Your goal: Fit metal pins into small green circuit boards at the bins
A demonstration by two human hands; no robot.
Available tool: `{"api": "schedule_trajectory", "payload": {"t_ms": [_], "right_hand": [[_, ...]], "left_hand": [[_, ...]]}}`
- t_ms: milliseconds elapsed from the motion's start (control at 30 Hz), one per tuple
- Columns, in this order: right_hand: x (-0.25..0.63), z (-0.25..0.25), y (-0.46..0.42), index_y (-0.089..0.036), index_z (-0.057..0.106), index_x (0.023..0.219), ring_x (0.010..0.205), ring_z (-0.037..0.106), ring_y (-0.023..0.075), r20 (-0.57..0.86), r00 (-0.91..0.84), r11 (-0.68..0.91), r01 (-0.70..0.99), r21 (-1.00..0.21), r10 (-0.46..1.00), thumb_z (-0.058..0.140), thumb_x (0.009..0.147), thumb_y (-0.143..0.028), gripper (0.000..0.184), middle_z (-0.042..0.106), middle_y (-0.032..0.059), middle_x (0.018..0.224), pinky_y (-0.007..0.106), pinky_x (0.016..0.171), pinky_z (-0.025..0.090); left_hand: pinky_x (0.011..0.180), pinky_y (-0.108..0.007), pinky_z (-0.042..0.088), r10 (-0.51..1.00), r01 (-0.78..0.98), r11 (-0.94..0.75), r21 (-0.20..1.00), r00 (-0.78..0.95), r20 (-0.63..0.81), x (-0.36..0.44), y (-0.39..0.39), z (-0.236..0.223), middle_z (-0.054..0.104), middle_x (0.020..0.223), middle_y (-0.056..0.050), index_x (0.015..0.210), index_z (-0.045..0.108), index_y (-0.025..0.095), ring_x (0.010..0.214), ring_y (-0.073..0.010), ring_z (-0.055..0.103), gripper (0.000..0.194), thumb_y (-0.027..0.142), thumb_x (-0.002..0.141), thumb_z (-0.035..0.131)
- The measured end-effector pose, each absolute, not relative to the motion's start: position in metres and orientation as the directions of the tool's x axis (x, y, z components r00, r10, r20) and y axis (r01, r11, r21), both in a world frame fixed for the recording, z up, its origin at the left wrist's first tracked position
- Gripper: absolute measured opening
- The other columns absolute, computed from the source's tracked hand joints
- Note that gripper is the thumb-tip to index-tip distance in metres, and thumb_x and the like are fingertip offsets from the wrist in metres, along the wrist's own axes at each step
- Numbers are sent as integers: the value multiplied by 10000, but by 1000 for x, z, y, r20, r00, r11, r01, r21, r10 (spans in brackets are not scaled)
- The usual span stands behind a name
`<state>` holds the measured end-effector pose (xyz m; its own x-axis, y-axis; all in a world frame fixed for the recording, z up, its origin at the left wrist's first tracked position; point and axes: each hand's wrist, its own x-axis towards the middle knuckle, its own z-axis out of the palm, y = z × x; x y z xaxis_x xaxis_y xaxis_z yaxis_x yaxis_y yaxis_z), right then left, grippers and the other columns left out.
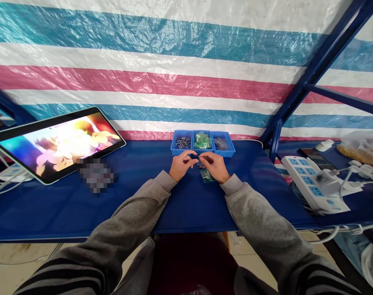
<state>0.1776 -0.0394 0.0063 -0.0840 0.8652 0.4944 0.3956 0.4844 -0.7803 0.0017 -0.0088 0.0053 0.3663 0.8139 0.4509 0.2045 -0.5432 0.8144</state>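
Observation:
My left hand (182, 164) is closed in a pinch around a small dark blue piece (193, 156), just in front of the blue bins. Close beside it, my right hand (216, 165) has its fingertips pressed together at the same piece; what exactly they grip is too small to tell. Under the right hand, a green printed packet (206, 176) lies on the blue table, partly covered. Behind both hands stand three joined blue bins (201, 153). The left bin has many small metal parts (183, 143), the middle one green packets (202, 140), the right one clear plastic bags (221, 144).
A lit tablet (66, 143) leans at the left of the blue table (137, 200), beside a blurred-out patch. To the right are a white power strip (312, 184) with plugs and cables, and a blue metal post (297, 98). Striped plastic sheeting (162, 82) hangs behind.

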Motion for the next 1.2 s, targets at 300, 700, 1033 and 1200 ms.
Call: {"api": "schedule_trajectory", "payload": {"t_ms": [300, 700, 1033, 1200], "right_hand": [[177, 7, -40, -203, 608, 778, 555, 560, 147, 473, -161, 493, 422, -761, 867, 505, 917, -449, 301, 608, 12, 652, 279, 584, 451], [178, 10, -41, -210, 421, 486, 471, 471, 121, 463, -23, 403, 532, -744, 886, 347, 960, -551, 589, 480, -13, 459, 269, 574, 363], [186, 2, -32, -206, 448, 524, 499, 450, 133, 452, 59, 275, 721, -636, 890, 428, 914, -464, 468, 459, -12, 487, 272, 558, 296], [188, 3, -32, -205, 454, 530, 520, 447, 134, 430, 166, 158, 766, -623, 888, 473, 890, -429, 425, 500, -8, 516, 270, 548, 279]], "left_hand": [[437, -202, 389, 850, 108, -459, 882, 341, 401, 2, -9, 7, 587, 565, 33, 1030, 629, 174, 425, -79, 454, 341, 473, 866, 613], [571, -237, 421, 690, 386, -723, 573, 347, 635, -3, -2, 15, 611, 609, -15, 679, 638, 157, 538, -109, 516, 373, 428, 919, 546], [838, -311, 459, 529, 721, -673, 169, 309, 791, -14, 37, 26, 657, 1001, -106, 1055, 661, 152, 941, -209, 603, 256, 290, 975, 460], [849, -316, 477, 406, 487, -873, 6, 721, 562, 3, 16, 5, 675, 955, -85, 988, 681, 160, 906, -195, 601, 292, 276, 995, 413]]}}
